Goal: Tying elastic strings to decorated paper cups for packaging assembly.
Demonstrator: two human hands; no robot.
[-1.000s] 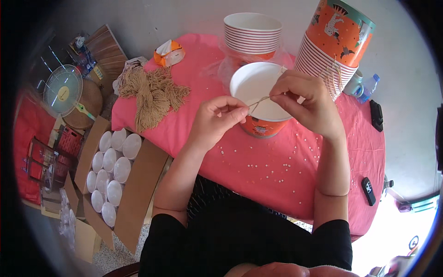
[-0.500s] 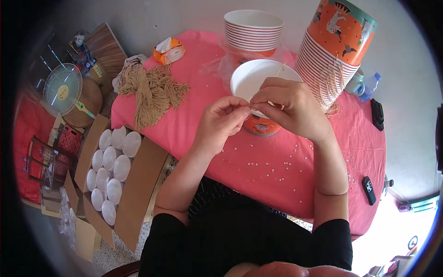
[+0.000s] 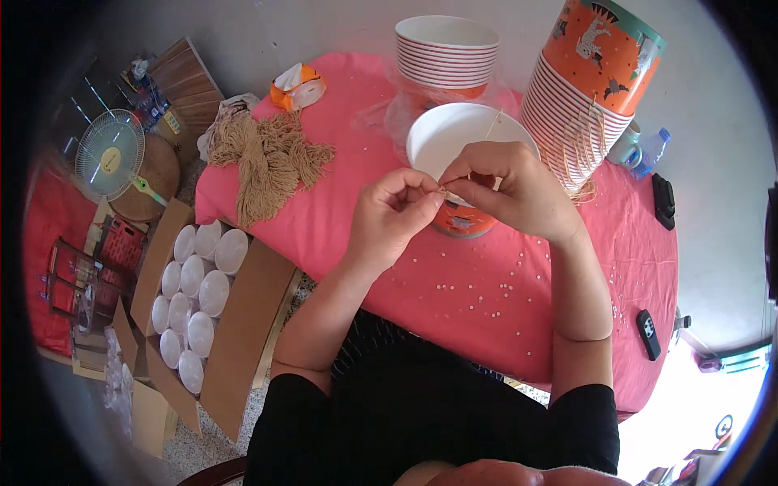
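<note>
A paper bucket [image 3: 433, 134], white inside with an orange printed outside, stands on the pink-covered table in front of me. At its near rim my left hand [image 3: 395, 212] and my right hand [image 3: 519, 190] meet, thumbs and forefingers pinched together on a thin tan cord [image 3: 445, 193]. Most of that cord is hidden by my fingers. Another bit of tan cord [image 3: 495, 121] shows at the bucket's far right rim. My right hand covers part of the bucket's near side.
A bundle of tan cords [image 3: 267, 162] lies at the left, near an orange-and-white wrapper [image 3: 297, 87]. Bucket stacks stand behind [image 3: 447, 53] and right, the latter a tall stack [image 3: 567, 121] with cord loops. A carton of plastic cups [image 3: 235, 348] and a remote [image 3: 648, 334] flank me.
Both hands have shifted very slightly right, still pinched together at the bucket's near rim. Little else differs.
</note>
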